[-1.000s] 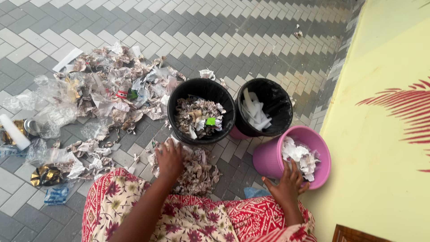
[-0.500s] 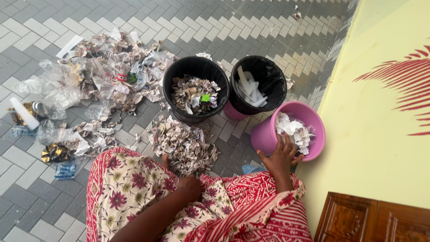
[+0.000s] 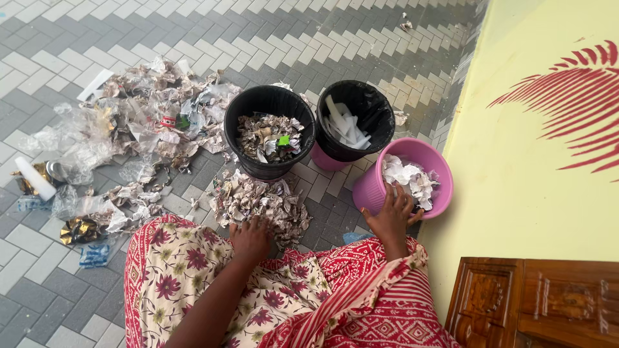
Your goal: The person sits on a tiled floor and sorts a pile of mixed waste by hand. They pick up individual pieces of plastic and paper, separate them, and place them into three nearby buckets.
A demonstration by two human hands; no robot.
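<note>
The left hand [image 3: 250, 237] lies palm down with fingers spread on the near edge of a small heap of crumpled printed paper scraps [image 3: 258, 203]. It is flat on the heap and grips nothing. The heap sits on the grey paved floor [image 3: 361, 38] just in front of the black bin of paper scraps [image 3: 269, 138], close enough, it seems, for the scraps to be scooped straight in.

The right hand [image 3: 391, 218] rests on the near rim of the pink bin [image 3: 431, 161], fingers draped over the edge and thumb outside, likely to steady it. Whether the fingers pinch the rim I cannot tell. This bin holds crumpled white paper [image 3: 407, 180] and stands to the right of the black bin, close to the yellow wall [image 3: 522, 193].

Behind the pink bin and touching it, a second black bin [image 3: 356, 122] holds white strips. Each bin carries its own kind of waste, which suggests sorting.

Left of the first black bin a wide spread of mixed litter [image 3: 129, 122] covers the floor: clear plastic, foil wrappers, crumpled paper. A red floral skirt [image 3: 193, 277] fills the foreground.
</note>
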